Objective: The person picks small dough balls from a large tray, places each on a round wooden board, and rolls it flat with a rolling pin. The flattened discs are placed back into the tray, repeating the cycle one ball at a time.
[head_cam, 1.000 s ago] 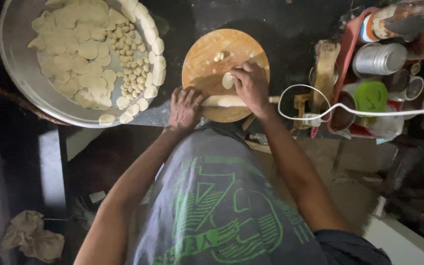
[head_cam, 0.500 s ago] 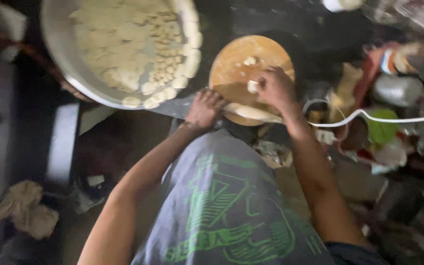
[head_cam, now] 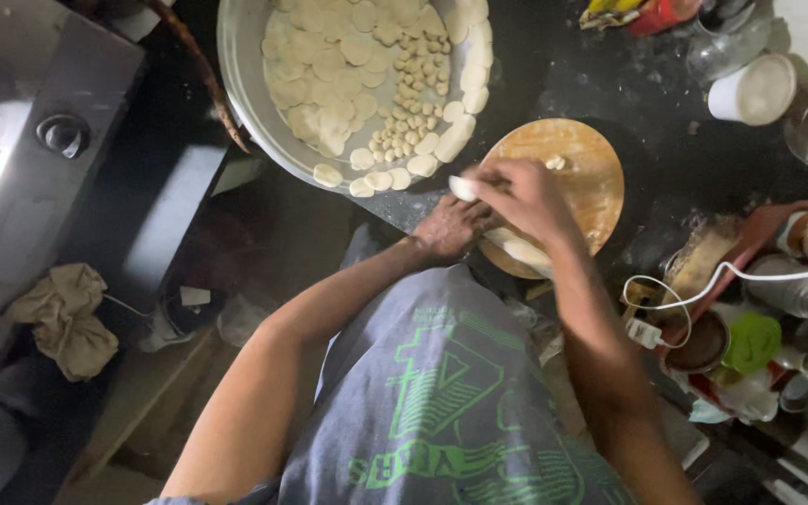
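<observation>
Head view: right hand [head_cam: 526, 201] pinches a flattened dough disc [head_cam: 463, 188] at the wooden board's [head_cam: 600, 173] left edge, steel tray [head_cam: 245, 103] just up-left. Left hand [head_cam: 446, 229] rests on the rolling pin [head_cam: 526, 251]; grip unclear.

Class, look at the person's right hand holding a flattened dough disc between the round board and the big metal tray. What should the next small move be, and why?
Probably carry the dough disc a little further left and lay it at the near rim of the metal tray. The right hand holds it off the wooden board, just short of the row of flattened discs lining that rim, while the left hand rests at the counter edge.
</observation>
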